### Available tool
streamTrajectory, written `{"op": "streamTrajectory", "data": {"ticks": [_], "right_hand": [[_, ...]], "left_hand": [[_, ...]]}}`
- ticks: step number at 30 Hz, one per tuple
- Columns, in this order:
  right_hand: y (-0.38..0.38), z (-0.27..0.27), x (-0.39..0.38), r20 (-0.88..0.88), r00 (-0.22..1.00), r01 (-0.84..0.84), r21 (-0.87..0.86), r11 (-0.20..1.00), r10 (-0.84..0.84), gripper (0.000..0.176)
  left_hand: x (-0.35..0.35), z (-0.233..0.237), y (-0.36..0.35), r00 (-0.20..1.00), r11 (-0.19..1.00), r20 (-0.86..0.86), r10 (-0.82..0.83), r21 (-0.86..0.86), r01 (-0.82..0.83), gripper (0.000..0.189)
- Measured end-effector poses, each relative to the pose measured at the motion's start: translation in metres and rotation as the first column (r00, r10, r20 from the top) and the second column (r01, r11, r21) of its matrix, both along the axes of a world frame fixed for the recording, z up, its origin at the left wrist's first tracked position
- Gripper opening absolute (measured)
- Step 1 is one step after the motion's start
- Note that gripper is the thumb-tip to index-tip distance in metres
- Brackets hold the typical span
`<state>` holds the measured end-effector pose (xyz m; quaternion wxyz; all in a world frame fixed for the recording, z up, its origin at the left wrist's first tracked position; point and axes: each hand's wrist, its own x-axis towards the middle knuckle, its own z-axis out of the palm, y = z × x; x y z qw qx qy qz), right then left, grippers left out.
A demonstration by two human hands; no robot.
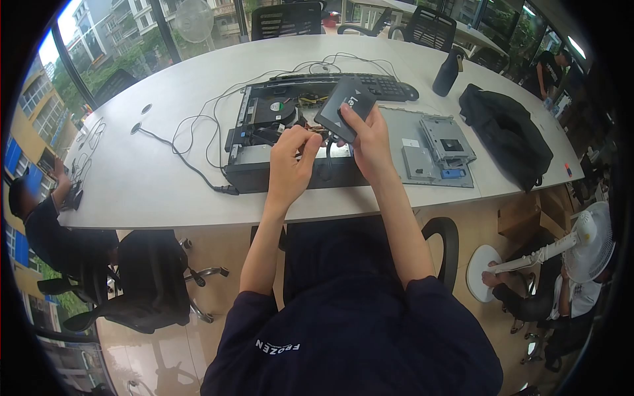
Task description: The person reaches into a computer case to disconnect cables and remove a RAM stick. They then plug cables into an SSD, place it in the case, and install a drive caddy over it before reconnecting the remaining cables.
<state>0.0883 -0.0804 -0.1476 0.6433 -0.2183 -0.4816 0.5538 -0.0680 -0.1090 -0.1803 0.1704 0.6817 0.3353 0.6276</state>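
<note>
One flat black unit [345, 109], lettered in white, is being held tilted in the right hand's [370, 142] clasp above one opened computer chassis [264, 125], with one black cable [327, 162] hanging below it. The left hand [289, 162] is pinching its fingertips [309, 140] narrowly together just beside that unit, on something too small to identify. The chassis is lying on one white table [152, 185], with one keyboard [380, 84] sitting behind it, one removed metal panel [432, 148] lying to its right, and one dark bottle [447, 72] and one black bag [512, 135] resting further right.
</note>
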Motion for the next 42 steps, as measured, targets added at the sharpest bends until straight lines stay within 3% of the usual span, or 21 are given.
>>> {"op": "streamTrajectory", "data": {"ticks": [8,11,13,18,20,22,24,25,26,28,29,31,32,34,38,42], "right_hand": [[0.003,-0.005,0.0,-0.014,1.0,0.014,0.002,1.0,-0.014,0.036],[0.001,-0.009,-0.002,-0.028,0.995,0.095,0.027,0.995,-0.094,0.035],[-0.007,-0.006,-0.002,-0.068,0.98,0.193,0.106,0.976,-0.186,0.035],[-0.028,-0.016,0.007,-0.109,0.964,0.252,0.065,0.966,-0.244,0.036],[-0.035,-0.019,0.011,-0.058,0.948,0.318,0.142,0.937,-0.313,0.037],[-0.036,-0.022,0.017,-0.035,0.945,0.328,0.158,0.931,-0.326,0.038],[-0.036,-0.027,0.02,-0.064,0.935,0.356,0.193,0.915,-0.35,0.036],[-0.036,-0.028,0.022,-0.065,0.934,0.357,0.192,0.914,-0.351,0.036],[-0.036,-0.029,0.022,-0.057,0.936,0.352,0.19,0.917,-0.347,0.036],[-0.035,-0.029,0.021,-0.054,0.94,0.342,0.194,0.92,-0.338,0.037],[-0.034,-0.029,0.02,-0.048,0.941,0.338,0.193,0.921,-0.335,0.037],[-0.034,-0.029,0.021,-0.043,0.939,0.342,0.197,0.919,-0.341,0.037],[-0.034,-0.028,0.021,-0.042,0.94,0.341,0.198,0.919,-0.34,0.037],[-0.034,-0.027,0.023,-0.043,0.94,0.339,0.202,0.919,-0.337,0.037],[-0.035,-0.027,0.023,-0.068,0.948,0.317,0.163,0.935,-0.31,0.038],[-0.033,-0.028,0.025,-0.057,0.944,0.331,0.162,0.929,-0.326,0.038]], "left_hand": [[0.003,0.001,-0.004,0.994,0.996,0.112,0.005,-0.088,0.005,0.016],[-0.007,0.001,-0.006,0.983,0.998,0.176,-0.057,-0.028,0.063,0.015],[-0.023,0.006,-0.011,0.961,0.968,0.154,-0.23,-0.067,0.242,0.015],[-0.056,0.031,-0.034,0.974,0.958,0.188,-0.126,-0.233,0.169,0.018],[-0.068,0.035,-0.036,0.976,0.95,0.215,-0.025,-0.3,0.09,0.023],[-0.077,0.041,-0.034,0.985,0.928,0.168,-0.045,-0.359,0.103,0.024],[-0.076,0.055,-0.029,0.993,0.811,-0.102,-0.058,-0.585,-0.013,0.023],[-0.067,0.065,-0.026,0.966,0.784,-0.25,-0.073,-0.613,-0.1,0.022],[-0.061,0.063,-0.018,0.965,0.785,-0.252,-0.069,-0.611,-0.103,0.022],[-0.052,0.048,0.004,0.767,0.928,-0.631,0.116,-0.207,-0.31,0.025],[-0.048,0.043,0.012,0.766,0.929,-0.632,0.119,-0.202,-0.312,0.025],[-0.039,0.042,0.023,0.569,0.937,-0.772,0.283,0.096,-0.335,0.033],[-0.037,0.044,0.029,0.57,0.939,-0.771,0.282,0.1,-0.329,0.033],[-0.032,0.055,0.034,0.47,0.9,-0.876,-0.104,-0.285,-0.331,0.035],[-0.033,0.046,0.048,0.476,0.906,-0.867,-0.147,-0.312,-0.287,0.032],[-0.021,0.061,0.036,0.644,0.962,-0.754,-0.129,-0.254,-0.105,0.024]]}}
